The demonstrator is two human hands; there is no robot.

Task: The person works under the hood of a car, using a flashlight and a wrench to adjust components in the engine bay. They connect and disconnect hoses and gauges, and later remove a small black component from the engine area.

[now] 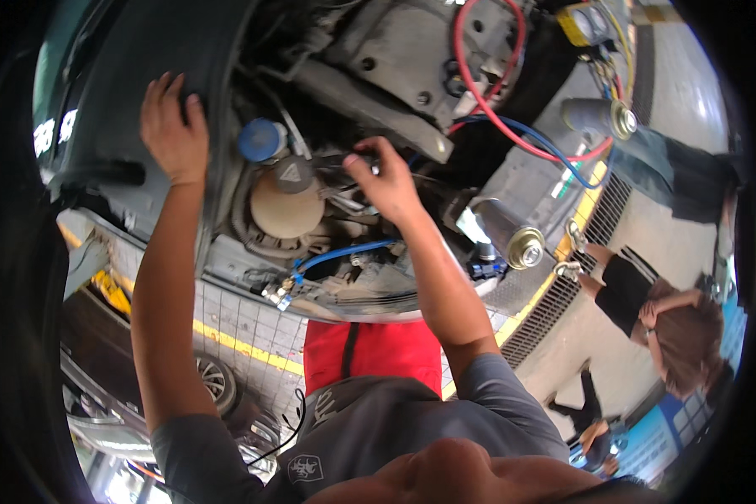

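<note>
My left hand (174, 126) lies with its fingers stretched out on the dark fender (143, 50) beside the engine bay. Over the bay, my right hand (385, 178) has half-bent fingers, with thumb and forefinger apart and nothing plainly held; some fingers are hidden. Between the hands are a blue cap (261, 140) and a pale round reservoir (286, 207) with a dark grey cap (292, 174). Closer to me, a blue hose (349, 250) ends in a metal coupling (278, 294) at the front edge of the bay.
Two metal cans (512, 237) (599, 117) lie at the right, near looped red (470, 76) and blue hoses and a yellow gauge set (585, 25). A floor grate (546, 307) runs beyond. Several people stand at the right; another car (101, 344) is at the lower left.
</note>
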